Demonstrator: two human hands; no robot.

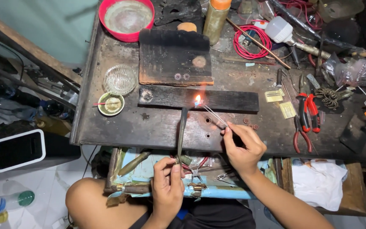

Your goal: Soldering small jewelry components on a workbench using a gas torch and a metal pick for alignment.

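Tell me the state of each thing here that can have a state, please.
torch: lit, held by left hand
flame: burning at the tweezers' tips
tweezers: held by right hand
red pliers: lying unused
red bowl: upright
glass dish: upright

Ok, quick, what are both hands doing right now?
Left hand: closed on the torch.
Right hand: closed on the tweezers, tips at the flame.

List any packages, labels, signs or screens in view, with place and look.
Bottle: back of the bench, cylindrical, olive with an orange cap.
Small packets: right of the charred block, flat, pale yellow.
Device with screen: floor at left, white frame, dark and blank.
Plastic bag: far right, clear, crumpled.
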